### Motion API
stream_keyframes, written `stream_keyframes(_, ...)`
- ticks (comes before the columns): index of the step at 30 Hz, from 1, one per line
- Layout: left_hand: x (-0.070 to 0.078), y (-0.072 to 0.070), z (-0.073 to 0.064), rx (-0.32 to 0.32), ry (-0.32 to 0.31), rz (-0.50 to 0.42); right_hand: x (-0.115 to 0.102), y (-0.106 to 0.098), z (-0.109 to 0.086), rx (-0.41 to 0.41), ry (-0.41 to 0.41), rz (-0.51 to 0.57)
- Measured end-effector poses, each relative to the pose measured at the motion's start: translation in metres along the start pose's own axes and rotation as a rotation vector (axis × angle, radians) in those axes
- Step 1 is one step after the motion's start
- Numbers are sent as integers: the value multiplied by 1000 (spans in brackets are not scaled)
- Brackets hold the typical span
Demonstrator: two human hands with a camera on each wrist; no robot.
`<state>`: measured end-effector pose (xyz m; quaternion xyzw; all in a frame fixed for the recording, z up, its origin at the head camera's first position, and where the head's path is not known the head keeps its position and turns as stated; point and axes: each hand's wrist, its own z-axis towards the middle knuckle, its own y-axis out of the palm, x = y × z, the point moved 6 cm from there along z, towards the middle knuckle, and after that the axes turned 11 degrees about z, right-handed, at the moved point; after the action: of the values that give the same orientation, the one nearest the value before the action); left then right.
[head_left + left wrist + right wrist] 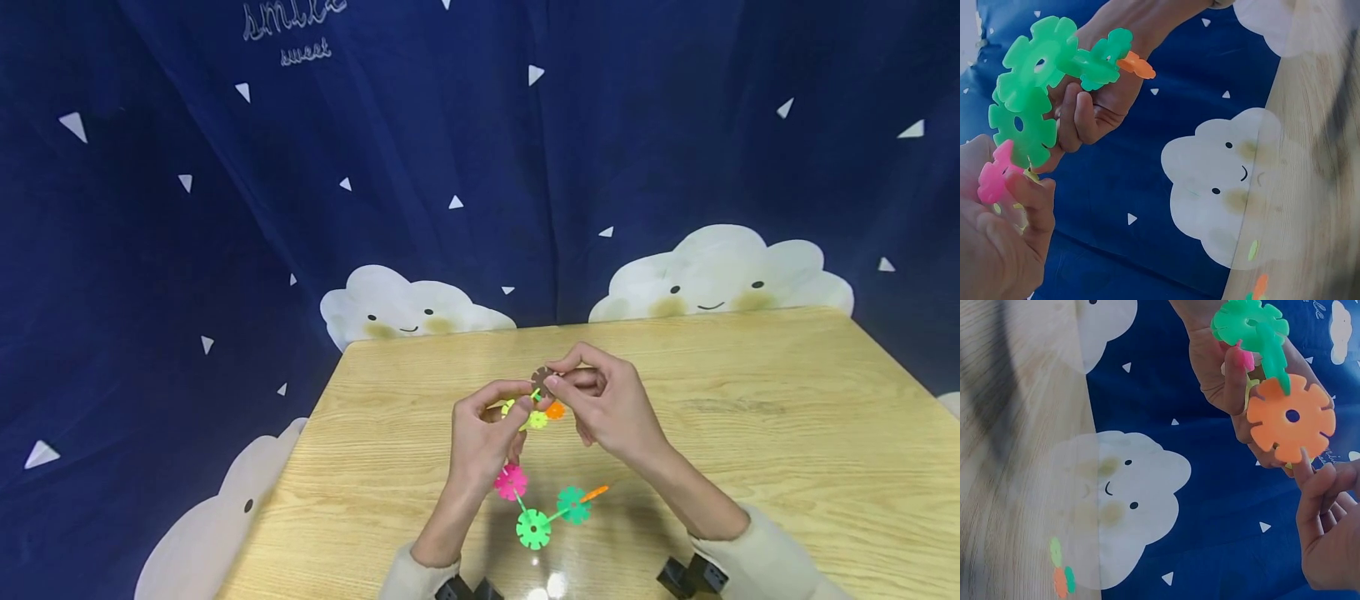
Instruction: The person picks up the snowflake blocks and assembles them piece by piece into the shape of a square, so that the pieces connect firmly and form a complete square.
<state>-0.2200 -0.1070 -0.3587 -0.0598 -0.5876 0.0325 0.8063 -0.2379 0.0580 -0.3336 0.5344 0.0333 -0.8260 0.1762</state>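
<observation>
Joined: disc chain [525,540], left hand [478,435] pinching it. Brown disc [540,378], right hand [615,407] pinching; attachment unclear. Apparently unused: spare discs [1060,582], table [787,450].

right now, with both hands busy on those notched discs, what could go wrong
The brown disc, pinched at the fingertips of the right hand, might slip out. Pushing on it could also loosen the slotted joints of the chain of discs trailing from the left hand, perhaps shedding the orange disc at its free end.
</observation>
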Motion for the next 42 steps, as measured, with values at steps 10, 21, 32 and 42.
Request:
stream_keyframes(10,1,0,1,22,6,16,0,2,-1,13,11,7)
stream_keyframes(21,-1,3,-2,-5,-11,51,3,-1,5,-78,14,-18)
stream_keyframes(32,-2,10,-5,-90,17,113,8,0,17,-217,97,-153)
stream_keyframes(42,3,3,-7,90,143,196,5,4,35,-272,185,-115)
